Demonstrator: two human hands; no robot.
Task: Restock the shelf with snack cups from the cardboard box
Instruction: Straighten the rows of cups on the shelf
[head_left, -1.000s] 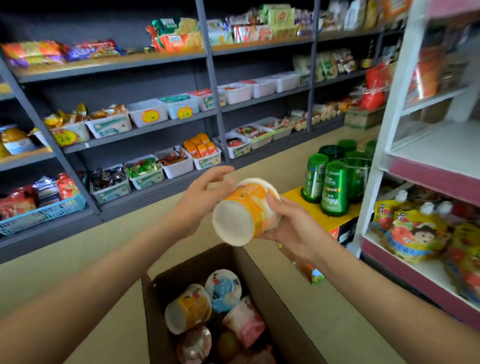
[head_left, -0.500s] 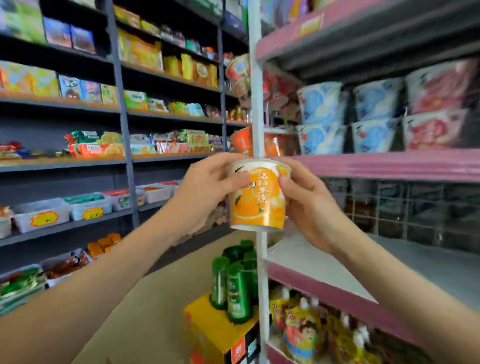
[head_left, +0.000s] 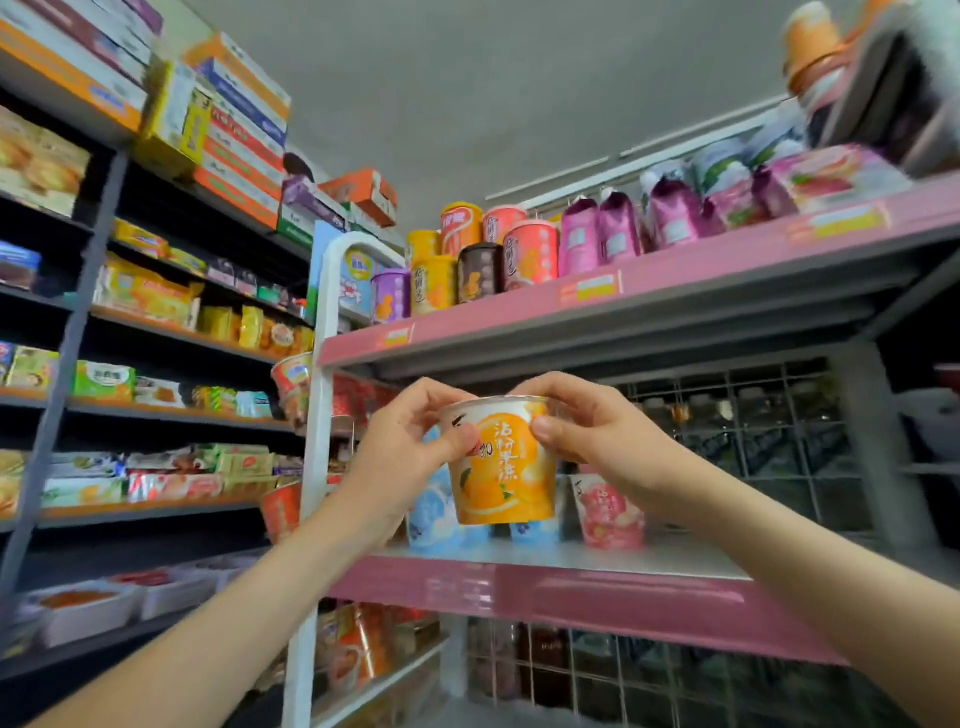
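Note:
An orange snack cup (head_left: 501, 467) stands upright in the air in front of the pink shelf (head_left: 571, 587). My left hand (head_left: 400, 457) grips its left side and rim. My right hand (head_left: 597, 441) grips its right side and rim. Behind it on the shelf stand blue snack cups (head_left: 431, 514) and a pink snack cup (head_left: 610, 512). The cardboard box is out of view.
A higher pink shelf (head_left: 649, 291) carries jars and pouches just above my hands. A white upright post (head_left: 317, 467) edges the pink unit on the left. Dark grey shelving (head_left: 156, 415) full of snack packs runs along the left. A wire grid backs the shelf.
The view has swung up from the box to the shelves. Both hands lifted the orange cup, turned it upright and brought it level with the pink shelf holding cups.

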